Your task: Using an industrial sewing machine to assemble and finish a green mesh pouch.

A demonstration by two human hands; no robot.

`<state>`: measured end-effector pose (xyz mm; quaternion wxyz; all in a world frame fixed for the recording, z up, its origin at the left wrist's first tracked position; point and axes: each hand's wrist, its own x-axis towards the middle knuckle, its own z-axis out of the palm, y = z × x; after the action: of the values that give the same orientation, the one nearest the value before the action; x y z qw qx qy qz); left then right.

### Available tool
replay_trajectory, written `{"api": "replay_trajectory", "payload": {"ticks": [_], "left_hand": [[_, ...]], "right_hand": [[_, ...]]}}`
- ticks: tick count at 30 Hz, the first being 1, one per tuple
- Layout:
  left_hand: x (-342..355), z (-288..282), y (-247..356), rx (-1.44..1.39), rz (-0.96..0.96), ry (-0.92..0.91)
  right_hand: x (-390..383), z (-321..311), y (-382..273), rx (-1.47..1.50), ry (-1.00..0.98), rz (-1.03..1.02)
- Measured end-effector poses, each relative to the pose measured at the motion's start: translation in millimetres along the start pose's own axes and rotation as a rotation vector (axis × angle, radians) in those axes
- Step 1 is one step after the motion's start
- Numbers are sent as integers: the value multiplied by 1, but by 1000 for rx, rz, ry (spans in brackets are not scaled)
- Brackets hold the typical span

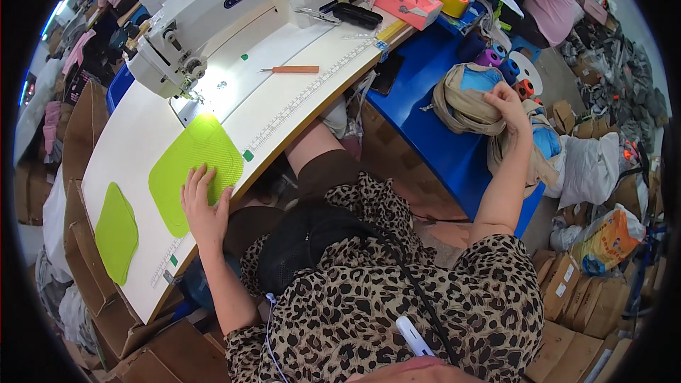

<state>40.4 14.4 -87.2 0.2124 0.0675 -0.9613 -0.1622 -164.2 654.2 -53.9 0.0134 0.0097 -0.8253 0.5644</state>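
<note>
My left hand lies flat, fingers spread, on a lime-green mesh fabric piece on the white sewing table. The piece's far end sits under the needle of a white industrial sewing machine. A second lime-green piece lies further left on the table. My right hand reaches out to the right and grips a beige and blue fabric item on top of a pile on a blue side table.
An orange-handled tool lies on the table behind the machine. A pink box, a tape roll and thread spools sit at the back right. Cardboard boxes and bags crowd the floor. Another person sits far right.
</note>
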Motion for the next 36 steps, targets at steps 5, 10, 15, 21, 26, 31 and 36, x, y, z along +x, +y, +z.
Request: {"api": "replay_trajectory", "payload": {"ticks": [5, 10, 15, 21, 26, 31, 36], "left_hand": [[0, 2, -1, 4, 7, 3], [1, 3, 0, -7, 5, 17], [-2, 4, -1, -9, 22, 26], [-2, 3, 1, -11, 36, 41], [4, 6, 0, -19, 47, 48], [0, 0, -2, -62, 35, 102], [14, -4, 16, -850, -9, 356]], "right_hand": [[7, -7, -30, -167, 123, -57], [36, -20, -38, -563, 347, -171], [33, -28, -38, -597, 4, -58], [42, -31, -37, -656, 565, -397], [40, -42, -47, -151, 1147, -848], [14, 12, -125, 332, 424, -779], [-8, 123, -176, 304, -231, -515]]}}
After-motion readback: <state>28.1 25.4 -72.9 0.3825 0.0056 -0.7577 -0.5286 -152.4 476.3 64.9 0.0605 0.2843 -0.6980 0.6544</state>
